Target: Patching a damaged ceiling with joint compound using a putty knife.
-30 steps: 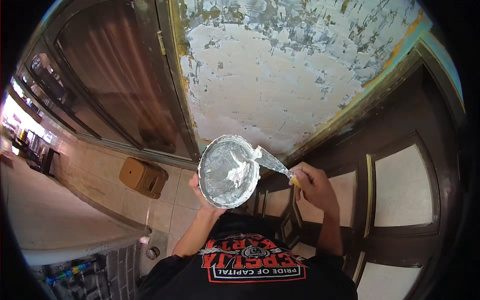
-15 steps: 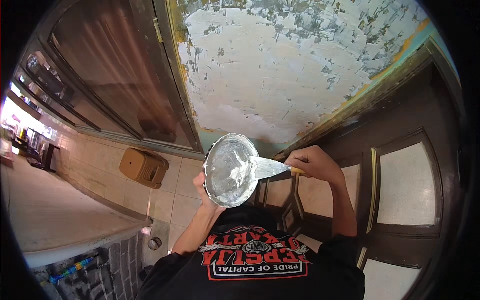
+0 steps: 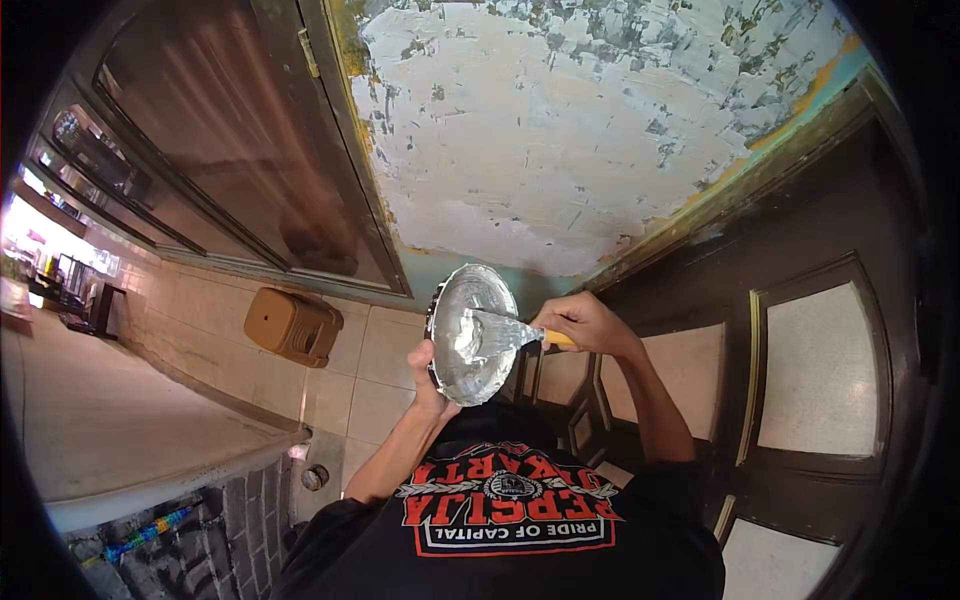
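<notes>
The bowl (image 3: 498,290) is held in the air before the person's torso, its mouth leaning toward the right, which seems to give the blade an easy way in. White paste (image 3: 466,335) clings inside. The left hand (image 3: 432,385) grips the bowl's lower left from outside, probably to keep its rim free; its fingers beneath are hidden. The right hand (image 3: 585,322) is closed around the yellow handle of a putty knife (image 3: 508,336), whose blade crosses the bowl's right rim and reaches the paste; that grip likely allows levering. Beyond, a patchily coated wall (image 3: 520,150) stands close ahead, while a brown stool (image 3: 285,325) sits on the tiled floor (image 3: 385,350), near its edge along the glazed door (image 3: 220,140).
</notes>
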Demonstrator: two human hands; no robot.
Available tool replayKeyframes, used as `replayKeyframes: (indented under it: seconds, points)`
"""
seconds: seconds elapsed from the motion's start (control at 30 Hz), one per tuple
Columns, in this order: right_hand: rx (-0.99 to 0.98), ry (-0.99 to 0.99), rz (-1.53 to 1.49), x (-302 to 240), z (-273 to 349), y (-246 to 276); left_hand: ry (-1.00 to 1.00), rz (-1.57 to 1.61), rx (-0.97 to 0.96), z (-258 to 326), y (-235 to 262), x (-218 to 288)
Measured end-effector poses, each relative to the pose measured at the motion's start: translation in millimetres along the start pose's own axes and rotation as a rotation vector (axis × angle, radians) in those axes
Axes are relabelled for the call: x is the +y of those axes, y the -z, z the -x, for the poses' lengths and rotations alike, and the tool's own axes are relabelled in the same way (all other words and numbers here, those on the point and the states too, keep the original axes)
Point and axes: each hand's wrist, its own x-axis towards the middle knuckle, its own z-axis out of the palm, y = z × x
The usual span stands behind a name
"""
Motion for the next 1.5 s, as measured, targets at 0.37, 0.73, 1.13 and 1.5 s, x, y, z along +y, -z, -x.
replayKeyframes:
  seconds: [0.37, 0.73, 1.13, 1.5]
  points:
    - [0.127, -0.055, -0.081, 0, 21, 27, -0.117, 0.204, 0.064, -3, 8, -16]
    - [0.077, -0.029, 0.033, -17, -5, 31, -0.111, 0.072, -0.014, -6, -3, -12]
    - [0.387, 0.435, 0.536, -38, 30, -25, -0.135, 0.331, 0.126, -17, 1, -15]
    - [0.604, 0.411, 0.375, -22, 39, -56, -0.106, 0.39, 0.096, -21, -8, -17]
